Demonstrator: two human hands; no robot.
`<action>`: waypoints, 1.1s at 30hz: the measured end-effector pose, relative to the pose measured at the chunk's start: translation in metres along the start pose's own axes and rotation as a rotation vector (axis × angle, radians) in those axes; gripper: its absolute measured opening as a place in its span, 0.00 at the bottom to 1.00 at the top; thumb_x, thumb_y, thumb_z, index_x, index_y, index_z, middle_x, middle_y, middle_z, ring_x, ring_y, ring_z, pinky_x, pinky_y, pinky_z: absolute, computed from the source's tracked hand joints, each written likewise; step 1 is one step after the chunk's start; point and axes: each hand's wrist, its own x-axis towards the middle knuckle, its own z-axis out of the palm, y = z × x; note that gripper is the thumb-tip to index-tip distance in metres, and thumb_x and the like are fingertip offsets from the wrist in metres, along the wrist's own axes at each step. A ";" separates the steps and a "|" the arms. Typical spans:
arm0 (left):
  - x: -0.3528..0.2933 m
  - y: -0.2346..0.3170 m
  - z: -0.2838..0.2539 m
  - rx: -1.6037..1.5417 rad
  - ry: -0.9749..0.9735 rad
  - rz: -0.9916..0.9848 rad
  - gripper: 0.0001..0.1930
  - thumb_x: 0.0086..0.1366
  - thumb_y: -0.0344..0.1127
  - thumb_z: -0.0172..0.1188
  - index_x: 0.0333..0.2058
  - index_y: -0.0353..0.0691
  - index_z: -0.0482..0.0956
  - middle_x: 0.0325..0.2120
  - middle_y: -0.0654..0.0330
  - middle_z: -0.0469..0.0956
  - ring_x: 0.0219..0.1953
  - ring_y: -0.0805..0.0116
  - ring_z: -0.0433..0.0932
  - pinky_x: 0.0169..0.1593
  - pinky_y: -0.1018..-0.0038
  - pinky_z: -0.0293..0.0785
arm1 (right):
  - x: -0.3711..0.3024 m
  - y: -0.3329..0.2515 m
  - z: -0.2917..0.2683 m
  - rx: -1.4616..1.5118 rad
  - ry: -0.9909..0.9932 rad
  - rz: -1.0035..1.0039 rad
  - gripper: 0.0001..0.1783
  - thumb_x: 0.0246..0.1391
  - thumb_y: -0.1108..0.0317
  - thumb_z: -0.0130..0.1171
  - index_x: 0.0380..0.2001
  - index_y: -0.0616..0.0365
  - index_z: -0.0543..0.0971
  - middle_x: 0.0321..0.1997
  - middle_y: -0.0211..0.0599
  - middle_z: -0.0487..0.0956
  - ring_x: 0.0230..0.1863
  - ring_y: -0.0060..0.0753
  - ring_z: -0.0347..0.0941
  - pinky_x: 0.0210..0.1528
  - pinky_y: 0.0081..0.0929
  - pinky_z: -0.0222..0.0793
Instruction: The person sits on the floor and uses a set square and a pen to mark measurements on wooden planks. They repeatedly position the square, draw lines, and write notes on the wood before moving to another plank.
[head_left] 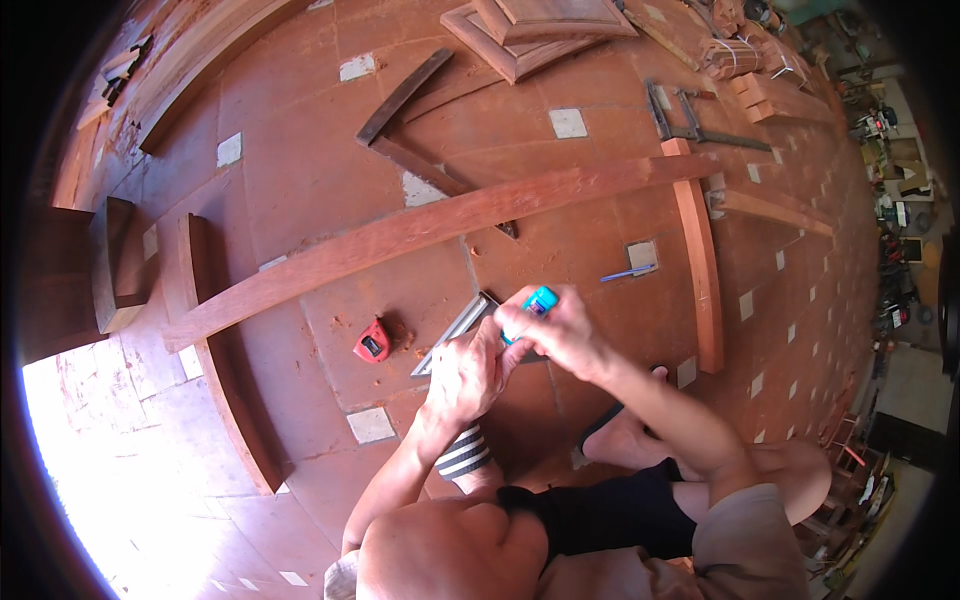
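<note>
My right hand (560, 335) is closed around a small teal object (541, 300) with a dark mark on it; its exact kind does not show. Against it presses my left hand (465, 375), its fingers closed; what they hold, if anything, is hidden. Both hands meet above the tiled floor. Beneath and beside them lies a metal try square (452, 335), partly covered by the hands. Left of it rests a red tape measure (372, 342). Beyond the hands, a long reddish wooden beam (430, 232) stretches across, over shorter timber pieces.
Supporting timbers lie at left (235, 410) and right (697, 265). A blue pencil or pen (627, 272) lies on the floor. Farther off are a dark wooden angle piece (403, 97), framed panels (540, 30) and a clamp (700, 130). Tools line the right side.
</note>
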 end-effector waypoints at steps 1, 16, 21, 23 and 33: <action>0.002 -0.001 0.000 0.024 0.003 0.025 0.16 0.70 0.43 0.69 0.33 0.38 0.75 0.18 0.50 0.76 0.21 0.46 0.79 0.24 0.57 0.73 | 0.003 0.005 0.008 -0.077 0.021 -0.018 0.19 0.65 0.54 0.71 0.29 0.59 0.83 0.24 0.25 0.79 0.23 0.14 0.69 0.25 0.20 0.65; -0.045 -0.010 -0.024 0.148 0.050 -0.232 0.16 0.70 0.44 0.68 0.35 0.36 0.80 0.17 0.49 0.79 0.19 0.44 0.81 0.26 0.54 0.79 | 0.047 -0.102 -0.115 0.078 0.885 -0.304 0.17 0.66 0.55 0.66 0.29 0.55 0.79 0.20 0.24 0.74 0.15 0.15 0.67 0.15 0.16 0.59; 0.028 -0.094 -0.088 0.349 0.504 -0.235 0.17 0.72 0.39 0.66 0.28 0.39 0.71 0.15 0.49 0.71 0.18 0.45 0.73 0.25 0.57 0.69 | 0.084 -0.044 -0.088 -0.035 0.384 -0.358 0.23 0.63 0.49 0.72 0.35 0.63 0.88 0.25 0.35 0.85 0.21 0.19 0.78 0.23 0.19 0.73; 0.076 -0.134 -0.125 0.624 0.703 -0.043 0.18 0.72 0.38 0.66 0.26 0.39 0.69 0.15 0.51 0.70 0.19 0.45 0.69 0.30 0.50 0.68 | 0.114 -0.023 -0.061 -0.158 0.277 -0.420 0.17 0.62 0.56 0.74 0.32 0.61 0.89 0.25 0.32 0.85 0.23 0.18 0.78 0.25 0.20 0.75; 0.108 -0.177 -0.142 0.602 0.474 -0.577 0.28 0.76 0.60 0.53 0.36 0.37 0.83 0.33 0.40 0.85 0.41 0.35 0.85 0.48 0.48 0.79 | 0.159 0.010 -0.042 -0.692 0.404 -0.646 0.30 0.57 0.42 0.73 0.19 0.59 0.80 0.16 0.38 0.78 0.18 0.37 0.76 0.26 0.38 0.71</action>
